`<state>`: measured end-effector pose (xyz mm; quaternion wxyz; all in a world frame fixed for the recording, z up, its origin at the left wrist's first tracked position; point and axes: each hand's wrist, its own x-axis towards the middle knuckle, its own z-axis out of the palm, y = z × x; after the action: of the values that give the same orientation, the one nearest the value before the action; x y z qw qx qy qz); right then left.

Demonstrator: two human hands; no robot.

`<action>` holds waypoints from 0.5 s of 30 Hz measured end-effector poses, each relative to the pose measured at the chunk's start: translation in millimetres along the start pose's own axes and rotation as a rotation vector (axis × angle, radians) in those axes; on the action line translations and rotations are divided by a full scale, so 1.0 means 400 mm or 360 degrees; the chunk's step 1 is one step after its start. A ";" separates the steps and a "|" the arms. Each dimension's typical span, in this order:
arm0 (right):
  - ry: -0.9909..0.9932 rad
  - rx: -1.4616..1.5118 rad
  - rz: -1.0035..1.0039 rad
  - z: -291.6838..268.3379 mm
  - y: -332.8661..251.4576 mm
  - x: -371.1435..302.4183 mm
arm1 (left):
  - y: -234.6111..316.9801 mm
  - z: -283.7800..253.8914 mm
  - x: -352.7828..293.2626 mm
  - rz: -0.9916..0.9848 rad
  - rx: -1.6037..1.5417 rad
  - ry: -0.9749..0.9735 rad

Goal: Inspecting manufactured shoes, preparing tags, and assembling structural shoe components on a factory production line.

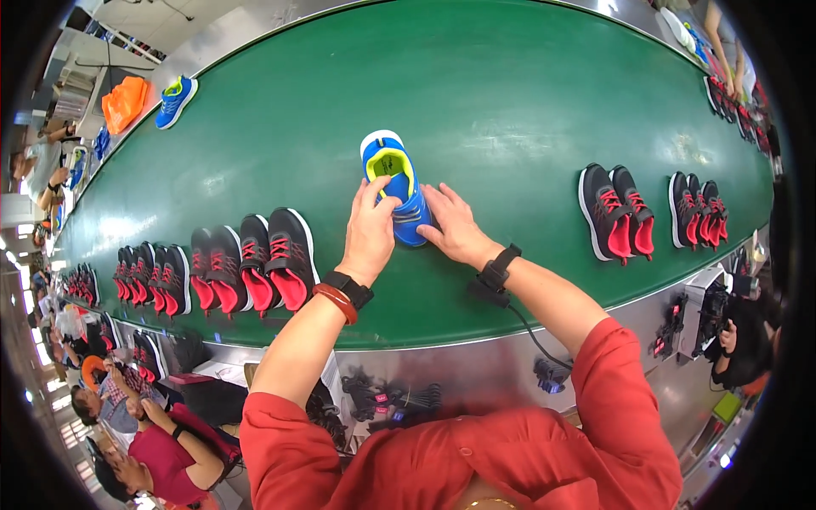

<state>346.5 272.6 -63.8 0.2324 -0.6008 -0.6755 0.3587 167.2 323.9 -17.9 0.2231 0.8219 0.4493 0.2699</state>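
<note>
A blue sneaker (403, 212) with a lime-yellow lining and white sole rests on the green belt (501, 110), its heel pointing away from me. My left hand (371, 228) is closed on it, thumb and index finger pinching at the tongue by the opening. Against the shoe's right side lie the fingers of my right hand (457, 224), with the thumb over the toe area, holding it from that side. My palms hide part of the shoe's sides. Dark bands circle both wrists, and a cable runs from the right one.
Black sneakers with red laces stand in a row at left (285, 255) and in two groups at right (614, 211). Another blue sneaker (176, 102) sits at the far left edge near an orange bag (125, 104). Other people work around the belt. Black bundles (387, 395) hang below its near edge.
</note>
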 end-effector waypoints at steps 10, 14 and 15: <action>0.0303 0.0293 0.0026 -0.174 -0.003 -0.118 | 0.118 -0.045 -0.039 0.0148 -0.0043 -0.0532; 0.0204 0.0319 -0.0019 -0.272 -0.037 -0.160 | 0.194 -0.077 -0.035 0.0344 -0.0069 -0.0824; 0.0159 0.0379 -0.0026 -0.282 -0.027 -0.172 | 0.219 -0.082 -0.032 0.0465 -0.0048 -0.0888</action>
<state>435.3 228.5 24.3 0.3382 -0.5805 -0.6207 0.4042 194.6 273.6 57.2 0.3087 0.9167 0.2438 0.0697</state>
